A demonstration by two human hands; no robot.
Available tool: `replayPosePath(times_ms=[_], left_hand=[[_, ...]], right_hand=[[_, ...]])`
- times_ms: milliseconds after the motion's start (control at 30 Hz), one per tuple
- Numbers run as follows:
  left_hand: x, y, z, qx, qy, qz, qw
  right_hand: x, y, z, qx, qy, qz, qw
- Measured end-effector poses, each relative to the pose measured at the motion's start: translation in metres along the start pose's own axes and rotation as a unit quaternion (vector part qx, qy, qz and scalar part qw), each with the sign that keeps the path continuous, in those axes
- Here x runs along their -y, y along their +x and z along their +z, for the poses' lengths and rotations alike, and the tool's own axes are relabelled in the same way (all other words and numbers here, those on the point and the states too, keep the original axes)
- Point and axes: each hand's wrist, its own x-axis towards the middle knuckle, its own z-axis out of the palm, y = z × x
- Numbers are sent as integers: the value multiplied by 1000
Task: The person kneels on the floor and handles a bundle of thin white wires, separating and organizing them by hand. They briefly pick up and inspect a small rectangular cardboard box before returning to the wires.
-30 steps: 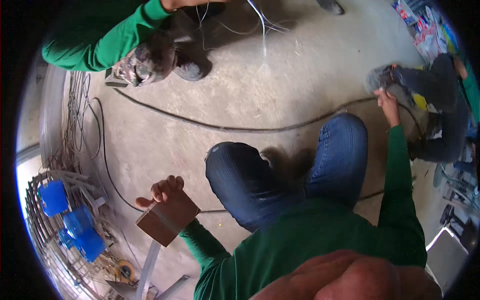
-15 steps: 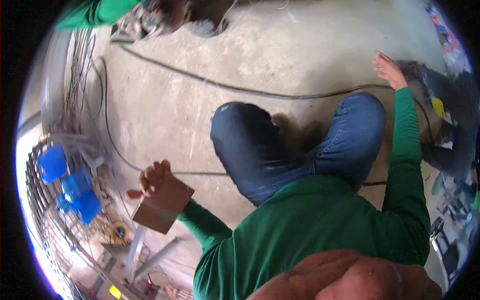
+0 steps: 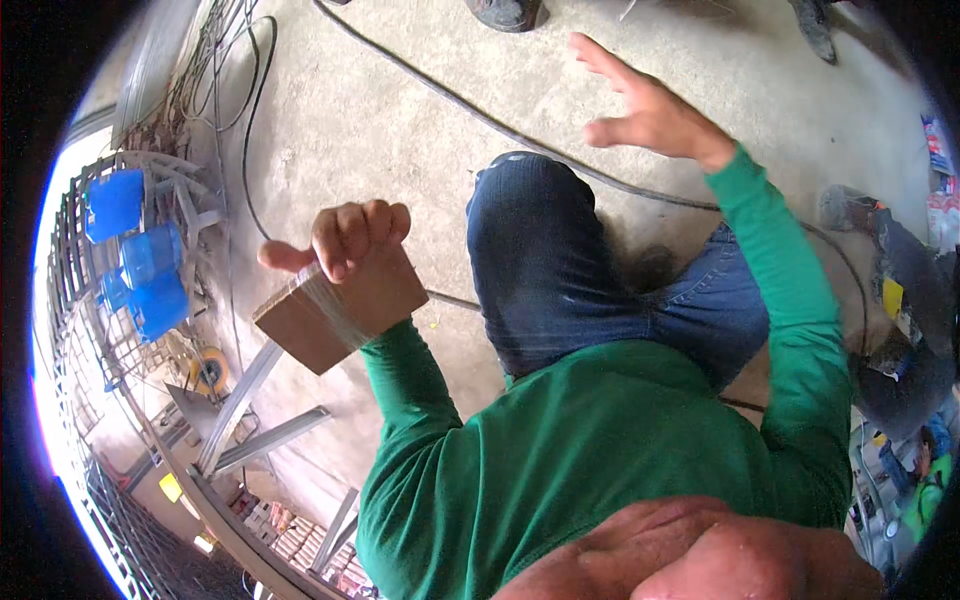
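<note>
My left hand (image 3: 355, 240) grips a flat brown rectangular board (image 3: 335, 318), with its fingers curled over the upper edge and the thumb stretched out to the left. Pale, shiny strands run across the board's face below the fingers; whether they are thread or clear film I cannot tell. My right hand (image 3: 650, 118) is raised above the floor at the upper right, fingers stretched and thumb apart, with nothing visible in it. My bent knees (image 3: 530, 235) in blue jeans lie between the two hands.
A dark cable (image 3: 450, 97) crosses the concrete floor past my knees. At left stand blue plastic jugs (image 3: 150, 255), metal bars (image 3: 270, 440) and a yellow-hubbed wheel (image 3: 208, 370). Another person's shoe (image 3: 505, 12) shows at the top edge, and dark trousers (image 3: 905, 320) at the far right.
The view has shifted. My right hand has swung inward to the left, fingers spreading wider. My left hand still holds the board, now higher in the picture. The green-sleeved person at upper left is out of view.
</note>
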Motion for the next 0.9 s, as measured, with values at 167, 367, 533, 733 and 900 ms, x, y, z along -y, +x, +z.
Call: replayPosePath(times_ms=[167,367,533,733,900], left_hand=[[3,21,3,57,-10,-6,998],[-3,18,-21,216,-19,-1,976],[-10,-3,-15,155,-10,10,988],[-14,-17,11,76,4,45,996],[-12,-12,0,184,4,26,983]], right_hand=[[-10,27,47,56,250,50,965],[-17,23,74,54,155,81,983],[-47,32,70,37,123,102,987],[-15,49,84,92,66,63,992],[0,69,110,82,159,11,984]])
